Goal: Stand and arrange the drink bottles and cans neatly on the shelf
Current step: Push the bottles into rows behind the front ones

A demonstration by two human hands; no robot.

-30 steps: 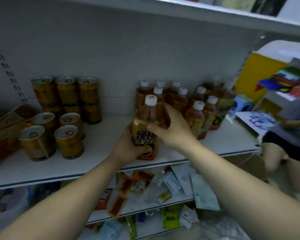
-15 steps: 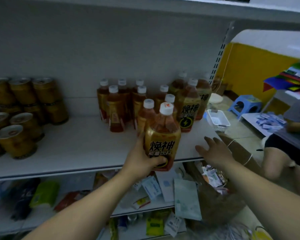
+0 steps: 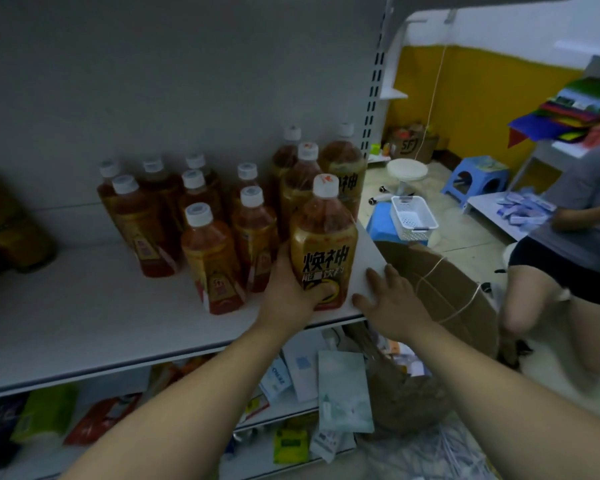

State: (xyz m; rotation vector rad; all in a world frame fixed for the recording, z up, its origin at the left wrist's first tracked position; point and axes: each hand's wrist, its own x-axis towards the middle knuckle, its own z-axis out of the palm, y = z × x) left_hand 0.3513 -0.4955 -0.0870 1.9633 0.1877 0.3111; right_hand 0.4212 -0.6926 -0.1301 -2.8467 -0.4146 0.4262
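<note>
The energy drink bottle (image 3: 323,244) stands upright at the shelf's (image 3: 84,323) front right corner, gripped low by the left hand (image 3: 291,292), the right hand (image 3: 392,303) spread flat just beside it, matching bottles (image 3: 300,195) directly behind

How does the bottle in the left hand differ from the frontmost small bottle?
The held bottle is bigger, the small bottle slimmer. The held bottle's label bears big black characters, the small bottle's a red mark. The left hand grips only the held bottle. Both have white caps.
</note>
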